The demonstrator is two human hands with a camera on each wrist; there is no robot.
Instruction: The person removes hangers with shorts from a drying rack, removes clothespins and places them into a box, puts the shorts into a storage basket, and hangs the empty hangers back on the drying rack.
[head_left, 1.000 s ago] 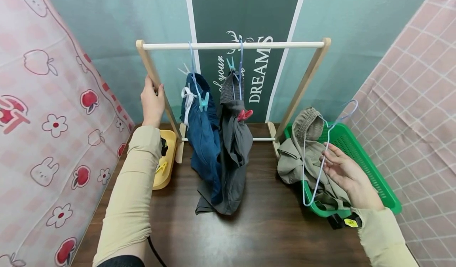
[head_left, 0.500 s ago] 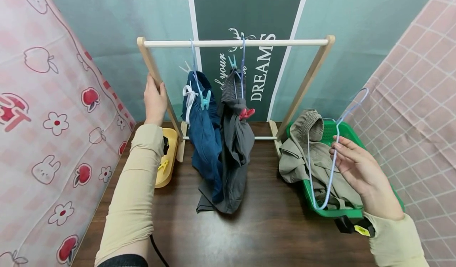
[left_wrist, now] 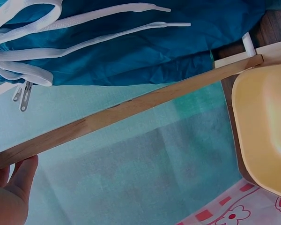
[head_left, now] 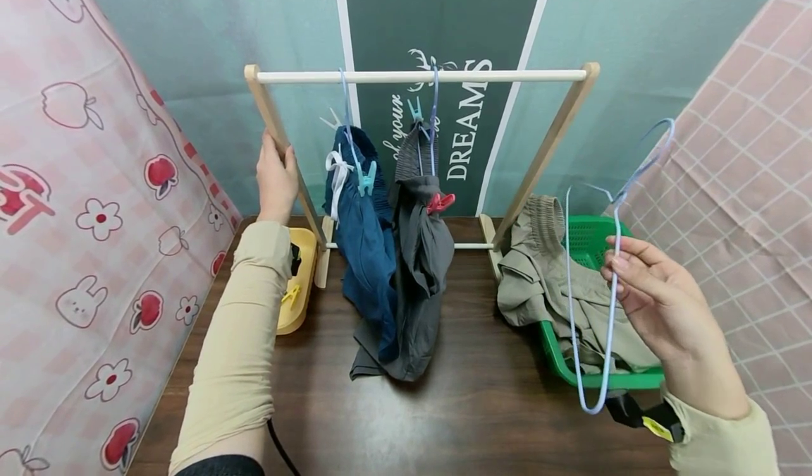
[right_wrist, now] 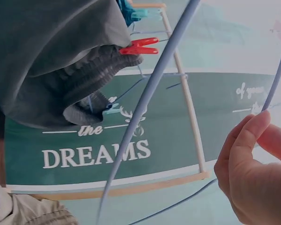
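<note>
My left hand (head_left: pixel 277 183) grips the left wooden post (left_wrist: pixel 98 117) of a small clothes rack (head_left: pixel 406 77). In my right hand (head_left: pixel 666 300) a light blue wire hanger (head_left: pixel 573 307) is pinched between thumb and fingers, its hook up and nothing hung on it. From the white rail hang blue pants (head_left: pixel 368 250) with a white drawstring and dark grey pants (head_left: pixel 419 264), each on a hanger with clothespins. A red clothespin (right_wrist: pixel 139 46) bites the grey waistband. Khaki pants (head_left: pixel 539 278) lie behind the held hanger, over a green basket (head_left: pixel 558 363).
A yellow tray (head_left: pixel 293 321) with a yellow clothespin sits by the rack's left foot, partly behind the left forearm. Patterned cloths (head_left: pixel 101 222) hang at both sides, and a green curtain (head_left: pixel 444 10) backs the brown table (head_left: pixel 469 419).
My right hand has lifted the hanger up and to the right, away from the khaki pants and basket. The left hand keeps its hold on the post.
</note>
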